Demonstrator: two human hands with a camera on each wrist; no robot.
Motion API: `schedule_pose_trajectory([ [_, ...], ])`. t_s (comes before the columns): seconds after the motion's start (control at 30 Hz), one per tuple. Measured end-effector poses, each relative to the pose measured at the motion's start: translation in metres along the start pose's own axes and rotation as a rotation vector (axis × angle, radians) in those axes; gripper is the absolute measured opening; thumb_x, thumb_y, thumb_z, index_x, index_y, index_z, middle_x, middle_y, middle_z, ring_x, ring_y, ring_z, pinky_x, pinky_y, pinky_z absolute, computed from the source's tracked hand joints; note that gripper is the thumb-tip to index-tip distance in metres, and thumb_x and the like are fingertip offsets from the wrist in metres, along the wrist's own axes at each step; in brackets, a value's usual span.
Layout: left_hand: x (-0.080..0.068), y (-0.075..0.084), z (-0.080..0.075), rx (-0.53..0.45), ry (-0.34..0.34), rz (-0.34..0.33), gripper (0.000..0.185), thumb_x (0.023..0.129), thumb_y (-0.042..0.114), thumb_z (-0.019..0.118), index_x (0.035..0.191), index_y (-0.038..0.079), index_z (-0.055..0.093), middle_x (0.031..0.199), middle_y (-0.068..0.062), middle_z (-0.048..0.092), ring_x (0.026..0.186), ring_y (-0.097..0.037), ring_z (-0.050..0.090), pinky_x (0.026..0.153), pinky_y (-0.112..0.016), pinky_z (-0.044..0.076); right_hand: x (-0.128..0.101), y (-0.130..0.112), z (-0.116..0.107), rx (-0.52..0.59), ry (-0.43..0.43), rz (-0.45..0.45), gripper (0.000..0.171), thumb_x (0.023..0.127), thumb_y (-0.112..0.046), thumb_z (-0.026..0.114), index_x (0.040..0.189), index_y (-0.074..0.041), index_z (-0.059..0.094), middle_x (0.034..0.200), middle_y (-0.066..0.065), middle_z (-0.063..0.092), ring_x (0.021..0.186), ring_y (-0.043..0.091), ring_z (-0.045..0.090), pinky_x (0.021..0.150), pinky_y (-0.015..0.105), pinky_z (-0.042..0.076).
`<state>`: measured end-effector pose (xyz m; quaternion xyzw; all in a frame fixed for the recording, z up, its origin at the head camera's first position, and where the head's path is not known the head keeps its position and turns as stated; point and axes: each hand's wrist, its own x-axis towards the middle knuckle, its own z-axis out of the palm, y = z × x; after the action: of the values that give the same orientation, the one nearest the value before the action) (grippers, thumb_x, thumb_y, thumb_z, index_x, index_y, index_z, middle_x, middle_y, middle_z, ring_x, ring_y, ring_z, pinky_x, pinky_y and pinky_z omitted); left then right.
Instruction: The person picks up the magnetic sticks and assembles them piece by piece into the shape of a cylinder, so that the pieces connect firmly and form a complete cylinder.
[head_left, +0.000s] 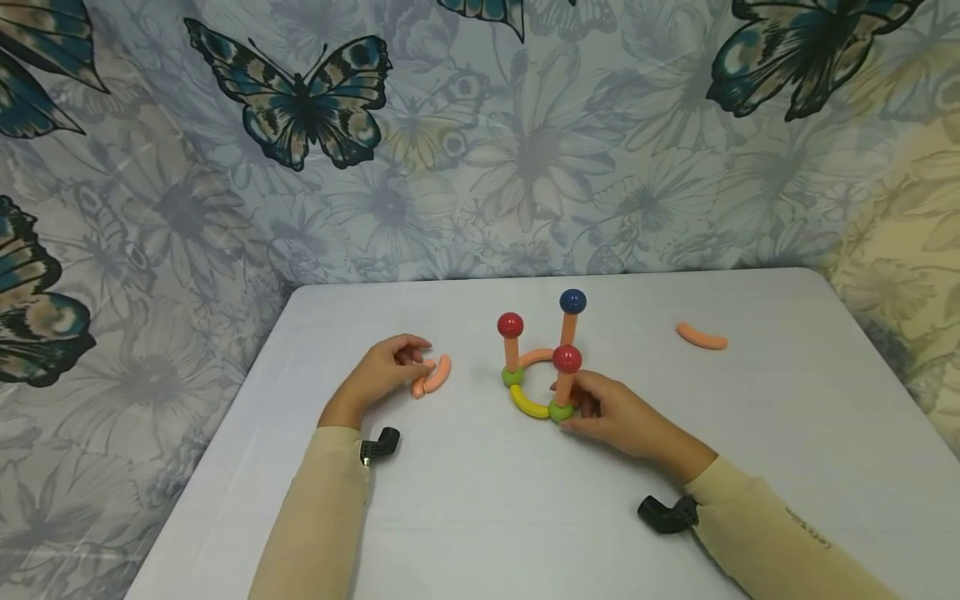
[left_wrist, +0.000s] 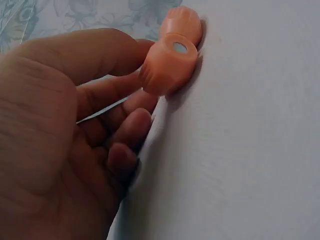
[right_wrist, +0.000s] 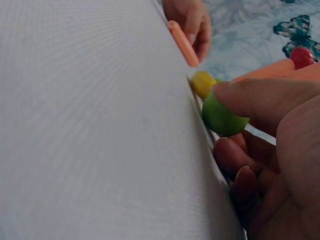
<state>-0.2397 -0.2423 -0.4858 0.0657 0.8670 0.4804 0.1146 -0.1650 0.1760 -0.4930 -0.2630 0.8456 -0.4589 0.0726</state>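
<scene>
A small toy frame stands mid-table: a yellow curved piece (head_left: 527,404) and an orange curved piece (head_left: 536,357) join green balls, with upright orange sticks topped by a red ball (head_left: 510,325), a blue ball (head_left: 572,301) and a nearer red ball (head_left: 566,360). My right hand (head_left: 572,414) pinches the near green ball (head_left: 558,410) at the foot of that nearer stick. In the right wrist view the thumb presses the green ball (right_wrist: 222,117) beside the yellow piece (right_wrist: 202,82). My left hand (head_left: 416,360) pinches one of two loose orange curved pieces (head_left: 431,377), seen end-on (left_wrist: 167,65) at thumb and fingers.
Another orange curved piece (head_left: 701,337) lies alone at the far right of the white table (head_left: 465,517). A butterfly-and-flower cloth (head_left: 480,150) hangs behind the table's far edge and down both sides. Black wrist camera mounts (head_left: 378,446) sit on both sleeves.
</scene>
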Motion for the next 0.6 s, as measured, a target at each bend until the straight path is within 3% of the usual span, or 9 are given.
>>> schedule_pose_trajectory([
  [0.2,-0.004,0.012,0.003,0.184,0.072,-0.055,0.026,0.104,0.033,0.078,0.116,0.010,0.075,0.088,-0.004,0.072,0.091,-0.024,0.065,0.090,-0.044,0.050,0.000,-0.001,0.000,-0.002,-0.002,0.001,0.042,0.090,-0.007,0.092,0.125,-0.011,0.068,0.092,0.002,0.062,0.082,0.021,0.059,0.070,0.029,0.052],
  [0.33,-0.006,0.018,0.003,0.289,0.121,-0.101,0.027,0.107,0.035,0.073,0.108,0.008,0.070,0.071,-0.002,0.070,0.084,-0.023,0.064,0.083,-0.042,0.051,0.000,0.000,0.001,-0.020,-0.004,0.009,0.042,0.091,-0.009,0.092,0.126,-0.011,0.069,0.092,0.001,0.061,0.082,0.020,0.059,0.070,0.029,0.052],
  [0.43,-0.006,0.020,0.001,0.285,0.145,-0.111,0.031,0.109,0.038,0.069,0.112,0.008,0.066,0.072,-0.002,0.071,0.083,-0.025,0.064,0.082,-0.043,0.050,0.000,0.000,0.000,-0.022,-0.003,0.007,0.042,0.091,-0.009,0.092,0.126,-0.011,0.069,0.092,0.001,0.061,0.082,0.020,0.058,0.070,0.029,0.052],
  [0.6,-0.006,0.027,-0.002,0.200,0.175,-0.108,0.037,0.111,0.041,0.066,0.126,0.007,0.064,0.088,-0.004,0.074,0.095,-0.027,0.065,0.090,-0.047,0.049,0.000,-0.001,0.000,-0.006,-0.003,-0.004,0.041,0.091,-0.009,0.091,0.125,-0.010,0.069,0.093,0.002,0.062,0.082,0.020,0.058,0.070,0.029,0.052],
])
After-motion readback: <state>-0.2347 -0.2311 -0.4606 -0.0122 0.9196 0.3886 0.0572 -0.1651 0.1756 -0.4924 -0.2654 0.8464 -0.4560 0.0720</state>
